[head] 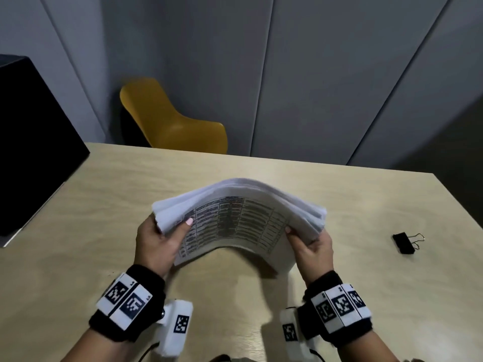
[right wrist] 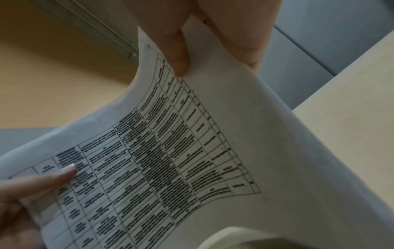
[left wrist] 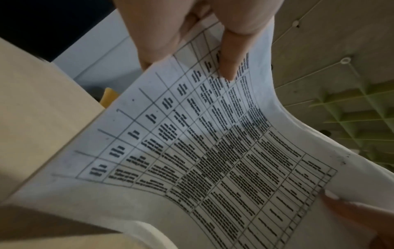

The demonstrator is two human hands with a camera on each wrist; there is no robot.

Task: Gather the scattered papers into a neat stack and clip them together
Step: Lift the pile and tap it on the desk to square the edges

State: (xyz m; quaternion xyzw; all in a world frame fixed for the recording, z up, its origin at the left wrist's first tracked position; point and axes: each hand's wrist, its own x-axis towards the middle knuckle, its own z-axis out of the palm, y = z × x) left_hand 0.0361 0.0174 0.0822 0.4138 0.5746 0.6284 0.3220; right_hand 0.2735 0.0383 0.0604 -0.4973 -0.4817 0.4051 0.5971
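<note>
A thick stack of white papers (head: 235,220), its near sheet printed with a table, is held on edge above the table and bowed upward in the middle. My left hand (head: 159,239) grips its left end, thumb on the printed sheet. My right hand (head: 309,242) grips the right end the same way. In the left wrist view my left hand (left wrist: 217,42) pinches the printed papers (left wrist: 213,160); the right wrist view shows my right hand (right wrist: 192,47) pinching the papers (right wrist: 181,151). A black binder clip (head: 405,242) lies on the table to the right.
The light wooden table (head: 91,205) ends at its far edge near a yellow chair (head: 170,121). A black box (head: 31,142) stands at the table's left edge. Grey wall panels (head: 313,74) are behind.
</note>
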